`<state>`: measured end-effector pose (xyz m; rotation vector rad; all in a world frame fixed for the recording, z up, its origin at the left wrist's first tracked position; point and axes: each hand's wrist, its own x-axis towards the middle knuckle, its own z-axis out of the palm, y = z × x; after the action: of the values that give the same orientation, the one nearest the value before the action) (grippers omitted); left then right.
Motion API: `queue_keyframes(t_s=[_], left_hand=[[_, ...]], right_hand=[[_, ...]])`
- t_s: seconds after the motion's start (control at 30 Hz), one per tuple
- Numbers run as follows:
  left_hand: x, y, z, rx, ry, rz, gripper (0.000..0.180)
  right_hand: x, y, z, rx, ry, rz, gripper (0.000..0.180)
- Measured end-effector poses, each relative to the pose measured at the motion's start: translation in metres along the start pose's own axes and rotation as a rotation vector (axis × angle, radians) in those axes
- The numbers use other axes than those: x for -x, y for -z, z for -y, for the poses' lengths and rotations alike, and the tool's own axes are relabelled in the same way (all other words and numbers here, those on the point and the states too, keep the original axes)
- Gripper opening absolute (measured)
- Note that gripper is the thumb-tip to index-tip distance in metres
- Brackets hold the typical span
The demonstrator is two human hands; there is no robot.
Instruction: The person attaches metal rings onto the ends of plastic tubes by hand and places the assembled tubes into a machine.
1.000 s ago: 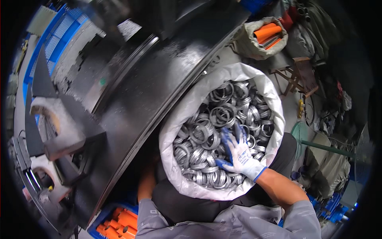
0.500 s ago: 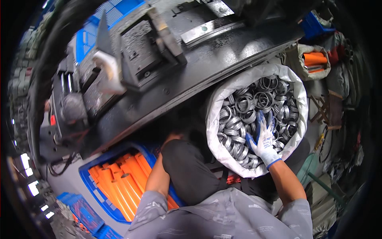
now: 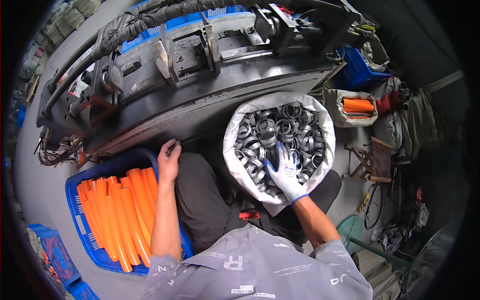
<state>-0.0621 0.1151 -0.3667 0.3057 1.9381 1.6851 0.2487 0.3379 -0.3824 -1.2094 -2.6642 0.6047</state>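
The right hand, in a white glove with a blue cuff, reaches into the white sack of grey metal rings at the right, fingers spread flat on the rings, gripping none. The bare left hand rests with loosely curled fingers, holding nothing, on the dark machine edge, just beyond the blue crate of orange tubes at the near left.

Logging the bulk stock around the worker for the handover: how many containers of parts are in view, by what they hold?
Blue crate of orange tubes, beside the bare left hand: 1
White sack of metal rings, gloved right hand in it: 1
Smaller sack of orange tubes: 1
Total: 3
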Motion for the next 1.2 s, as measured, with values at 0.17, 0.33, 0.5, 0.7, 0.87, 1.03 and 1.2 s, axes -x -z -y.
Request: queue_keyframes(t_s=[0.17,0.33,0.5,0.7,0.87,1.03,1.2], left_hand=[[0.027,-0.118,-0.021,-0.348,-0.134,0.183,0.09],[0.011,-0.169,-0.043,-0.829,-0.08,0.149,0.084],[-0.01,-0.165,-0.027,-0.499,-0.164,0.036,0.046],[-0.063,-0.093,0.036,-0.281,-0.066,-0.344,0.045],[-0.062,-0.132,-0.014,-0.327,-0.04,-0.114,0.045],[0.031,-0.133,-0.054,-0.394,-0.229,-0.122,0.066],[0.147,-0.107,-0.033,-0.293,-0.491,-0.03,0.053]], right_hand=[[0.038,0.023,0.0,-0.3,0.049,0.163,0.065],[0.023,0.087,-0.05,0.131,-0.083,-0.412,0.083],[-0.016,0.096,-0.137,-0.123,-0.72,-0.258,0.06],[0.004,0.07,-0.116,-0.435,-0.36,-0.505,0.024],[-0.017,0.084,-0.115,-0.163,-0.541,-0.408,0.043],[-0.025,0.106,-0.027,-0.401,0.118,-0.378,0.059],[-0.017,0.016,0.036,-0.039,0.347,-0.033,0.083]])
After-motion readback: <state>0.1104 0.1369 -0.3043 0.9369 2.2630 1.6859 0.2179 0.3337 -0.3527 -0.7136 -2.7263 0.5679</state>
